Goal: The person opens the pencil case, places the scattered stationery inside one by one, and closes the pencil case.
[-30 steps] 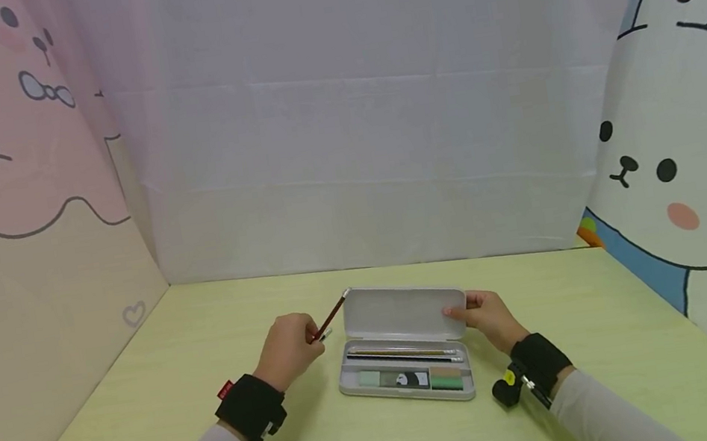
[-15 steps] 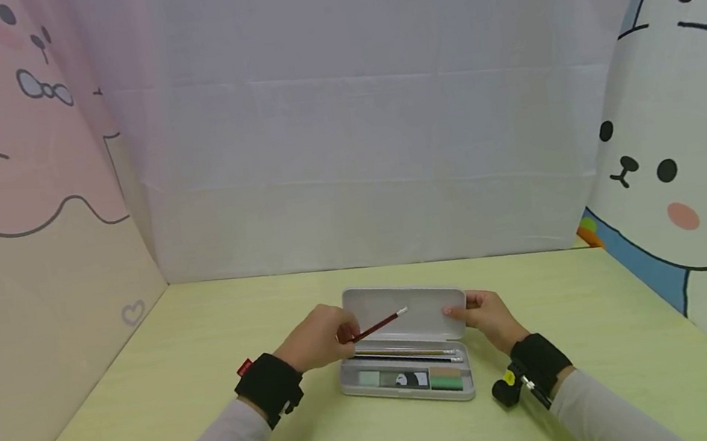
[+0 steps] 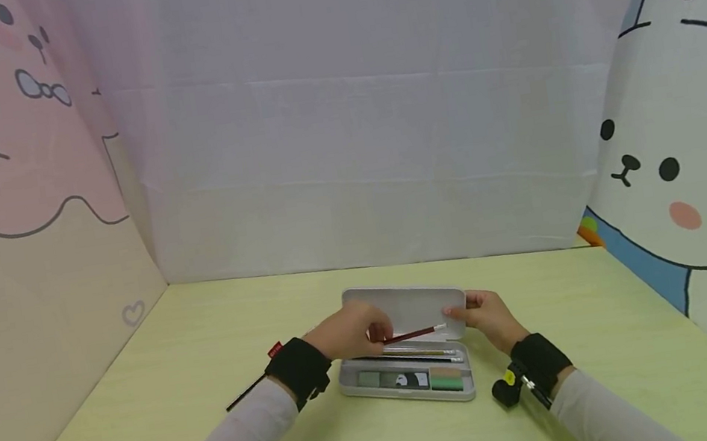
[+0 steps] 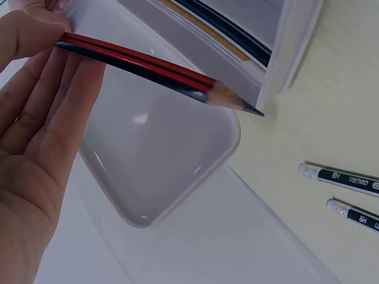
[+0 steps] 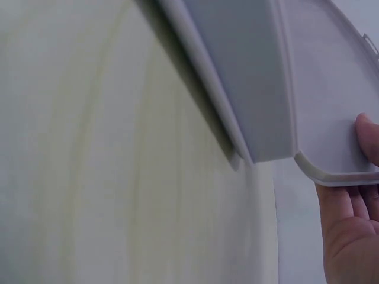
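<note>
My left hand (image 3: 354, 332) pinches a red-and-black striped pencil (image 3: 415, 334) over the open grey pencil case (image 3: 349, 385); its white end points right. In the left wrist view the same pencil (image 4: 139, 64) shows its sharpened tip, held between thumb and fingers of the left hand (image 4: 44, 136). Inside the case lie a gold pencil (image 3: 422, 351), a dark pencil, a panda-printed item (image 3: 412, 379) and green and tan blocks. My right hand (image 3: 493, 320) grips the raised lid (image 3: 416, 306) at its right end, thumb on the inner face, also seen in the right wrist view (image 5: 352, 236).
Two dark pencils with white ends, one (image 4: 343, 179) above the other (image 4: 355, 214) in the left wrist view, lie on the yellow table (image 3: 256, 302). A white curtain (image 3: 355, 137) hangs behind, with cartoon-printed panels at both sides.
My left hand has moved right, from beside the case to over it, and the red pencil has swung from slanting upward to nearly level. The right hand stays on the lid.
</note>
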`<state>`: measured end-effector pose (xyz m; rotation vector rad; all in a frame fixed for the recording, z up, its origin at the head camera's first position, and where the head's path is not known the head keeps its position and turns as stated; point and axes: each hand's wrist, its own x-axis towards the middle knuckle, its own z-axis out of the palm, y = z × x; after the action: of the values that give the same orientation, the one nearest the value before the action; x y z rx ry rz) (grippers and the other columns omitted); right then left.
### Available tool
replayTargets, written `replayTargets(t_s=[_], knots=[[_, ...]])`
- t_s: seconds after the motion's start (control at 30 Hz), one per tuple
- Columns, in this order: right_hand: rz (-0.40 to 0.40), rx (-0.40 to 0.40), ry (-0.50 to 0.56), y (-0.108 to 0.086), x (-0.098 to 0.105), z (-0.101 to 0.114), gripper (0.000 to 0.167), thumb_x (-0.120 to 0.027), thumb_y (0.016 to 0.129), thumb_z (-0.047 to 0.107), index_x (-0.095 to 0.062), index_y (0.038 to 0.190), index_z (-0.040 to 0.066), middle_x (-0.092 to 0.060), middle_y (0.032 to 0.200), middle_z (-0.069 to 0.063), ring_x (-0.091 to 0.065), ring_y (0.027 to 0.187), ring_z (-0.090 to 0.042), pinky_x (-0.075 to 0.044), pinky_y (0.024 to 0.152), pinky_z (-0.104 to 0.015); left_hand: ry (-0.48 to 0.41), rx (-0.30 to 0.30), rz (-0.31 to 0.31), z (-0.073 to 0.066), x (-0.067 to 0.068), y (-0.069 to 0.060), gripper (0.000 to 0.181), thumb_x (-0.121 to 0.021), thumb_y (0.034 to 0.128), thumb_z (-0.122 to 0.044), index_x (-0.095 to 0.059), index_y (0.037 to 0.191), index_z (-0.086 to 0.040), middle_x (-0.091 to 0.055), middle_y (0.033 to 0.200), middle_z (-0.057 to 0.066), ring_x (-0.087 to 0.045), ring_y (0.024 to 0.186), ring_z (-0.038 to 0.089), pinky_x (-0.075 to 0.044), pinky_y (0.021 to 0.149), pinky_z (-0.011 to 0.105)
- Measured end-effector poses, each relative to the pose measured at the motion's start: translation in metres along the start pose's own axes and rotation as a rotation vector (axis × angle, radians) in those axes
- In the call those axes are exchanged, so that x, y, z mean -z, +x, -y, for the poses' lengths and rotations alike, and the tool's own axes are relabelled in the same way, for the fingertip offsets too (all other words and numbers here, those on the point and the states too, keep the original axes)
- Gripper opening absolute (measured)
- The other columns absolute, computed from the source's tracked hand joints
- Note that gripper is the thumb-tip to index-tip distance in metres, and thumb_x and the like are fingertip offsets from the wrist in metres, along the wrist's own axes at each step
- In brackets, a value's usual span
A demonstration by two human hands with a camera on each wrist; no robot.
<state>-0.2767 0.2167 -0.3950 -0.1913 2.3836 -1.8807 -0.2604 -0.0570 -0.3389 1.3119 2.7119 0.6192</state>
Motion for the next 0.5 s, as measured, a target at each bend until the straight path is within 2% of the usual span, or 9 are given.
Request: replayTargets(t_s=[0.27,0.5], knots=[[-0.015,-0.001,0.006,0.0,0.0,0.0,0.044,-0.068,0.088,0.014,-0.057,0.122,-0.013,-0.073,0.101,-0.005,-0.065,0.087,-0.004,-0.055,0.083,-0.027,0.01,-0.024,0.04,-0.01,-0.007,0.013,0.009,-0.07,0.0788,-0.001,-0.073,0.085,-0.007,-0.067,0.075,0.001,-0.053,0.067,0.004,-0.044,0.064,0.015],[-0.021,0.002,-0.002,0.0,-0.001,0.0,0.044,-0.068,0.088,0.014,-0.057,0.122,-0.013,-0.072,0.107,-0.012,-0.067,0.093,-0.01,-0.056,0.087,-0.034,0.046,-0.061,0.05,-0.004,-0.02,0.02,0.011,-0.069,0.0764,0.002,-0.072,0.083,-0.007,-0.07,0.076,0.004,-0.053,0.065,0.002,-0.044,0.062,0.012]])
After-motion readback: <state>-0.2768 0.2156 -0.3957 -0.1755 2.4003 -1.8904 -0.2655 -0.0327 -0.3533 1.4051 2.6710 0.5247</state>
